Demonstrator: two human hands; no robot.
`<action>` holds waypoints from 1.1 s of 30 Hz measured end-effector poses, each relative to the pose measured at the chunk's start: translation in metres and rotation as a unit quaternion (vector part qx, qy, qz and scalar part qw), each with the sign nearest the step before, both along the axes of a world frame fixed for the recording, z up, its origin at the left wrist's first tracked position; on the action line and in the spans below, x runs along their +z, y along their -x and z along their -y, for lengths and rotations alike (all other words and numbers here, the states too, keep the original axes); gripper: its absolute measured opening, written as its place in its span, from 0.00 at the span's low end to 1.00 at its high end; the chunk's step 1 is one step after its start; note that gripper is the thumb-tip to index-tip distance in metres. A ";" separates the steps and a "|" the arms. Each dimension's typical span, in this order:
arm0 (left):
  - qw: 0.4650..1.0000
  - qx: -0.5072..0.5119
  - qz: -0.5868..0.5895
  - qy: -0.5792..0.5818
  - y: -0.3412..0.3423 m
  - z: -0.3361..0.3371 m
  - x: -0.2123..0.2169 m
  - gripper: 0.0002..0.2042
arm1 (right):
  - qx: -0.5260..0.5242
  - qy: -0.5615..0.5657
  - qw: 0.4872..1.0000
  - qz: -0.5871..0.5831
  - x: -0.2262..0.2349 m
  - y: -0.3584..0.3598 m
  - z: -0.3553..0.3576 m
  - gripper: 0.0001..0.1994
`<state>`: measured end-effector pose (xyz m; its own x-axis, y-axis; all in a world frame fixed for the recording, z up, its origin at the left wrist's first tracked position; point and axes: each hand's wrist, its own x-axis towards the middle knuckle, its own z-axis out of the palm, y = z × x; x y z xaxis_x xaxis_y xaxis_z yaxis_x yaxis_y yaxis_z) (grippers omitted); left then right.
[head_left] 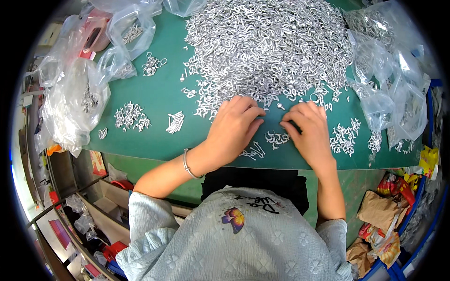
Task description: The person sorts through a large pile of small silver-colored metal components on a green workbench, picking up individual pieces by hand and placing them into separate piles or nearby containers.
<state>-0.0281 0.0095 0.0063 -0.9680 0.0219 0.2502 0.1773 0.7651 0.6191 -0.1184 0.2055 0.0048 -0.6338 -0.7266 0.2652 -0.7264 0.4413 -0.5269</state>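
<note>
The heap [269, 51] is a broad, loose spread of small silvery metal pieces at the far side of the green table [161, 93]. Its pieces are bright, many of them curved like hooks or crescents, with thin straight bits and a few rounded ones among them; they overlap so thickly that single shapes blur toward the middle. The near edge thins into strays, and one round-headed piece [281, 106] lies between the hands.

The left hand [239, 122] is at the heap's near edge, fingers bent, thumb and forefinger slightly parted. The right hand [307, 129] is just across from it, fingers curled, with a gap between thumb and forefinger. Whether either has hold of a piece, I cannot tell.

Nearer the body lie a small crescent pile [277, 139] beside the right hand and some long thin pieces [253, 151]. To the right of that hand is a pile of curved pieces [345, 136]. Left of the left hand are straight pins [175, 122], then another curved pile [132, 116], with a ring cluster [152, 64] farther back.

Clear plastic bags [70, 105] crowd the left end, and more bags [377, 110] holding metal pieces sit at the right. A bracelet [186, 164] circles the left wrist.
</note>
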 end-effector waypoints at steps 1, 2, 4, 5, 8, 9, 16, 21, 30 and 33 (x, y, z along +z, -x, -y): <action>1.000 0.005 0.002 0.002 -0.002 0.001 0.000 0.11 | -0.015 -0.001 1.000 -0.003 -0.001 0.002 -0.005 0.05; 1.000 0.010 0.003 0.003 -0.002 0.002 -0.001 0.11 | -0.026 0.001 1.000 0.003 -0.001 0.003 -0.009 0.04; 1.000 0.005 0.006 0.001 -0.001 0.002 -0.001 0.11 | -0.049 0.004 0.999 0.016 0.001 0.003 -0.018 0.03; 1.000 0.002 0.008 -0.001 -0.001 0.002 -0.001 0.11 | -0.052 0.021 0.998 0.040 0.004 0.003 -0.021 0.03; 1.000 -0.002 0.005 -0.009 -0.001 -0.002 -0.004 0.11 | -0.098 0.032 0.992 0.068 0.008 0.002 -0.029 0.03; 1.000 0.000 0.004 -0.006 0.000 -0.002 -0.003 0.11 | -0.088 0.022 0.993 0.069 0.009 0.002 -0.032 0.06; 1.000 0.013 0.013 0.021 0.000 0.003 0.000 0.12 | -0.056 0.002 0.998 0.004 -0.001 -0.013 -0.015 0.10; 1.000 0.017 0.006 0.022 -0.002 0.006 0.003 0.12 | -0.020 0.015 1.000 0.003 -0.001 -0.014 -0.008 0.06; 0.999 0.011 -0.002 0.038 -0.003 0.007 -0.003 0.13 | -0.002 0.052 0.989 0.138 0.007 -0.003 -0.010 0.05; 0.996 -0.029 -0.017 0.080 0.002 -0.003 -0.004 0.13 | -0.052 0.083 0.984 0.152 0.009 0.002 -0.006 0.06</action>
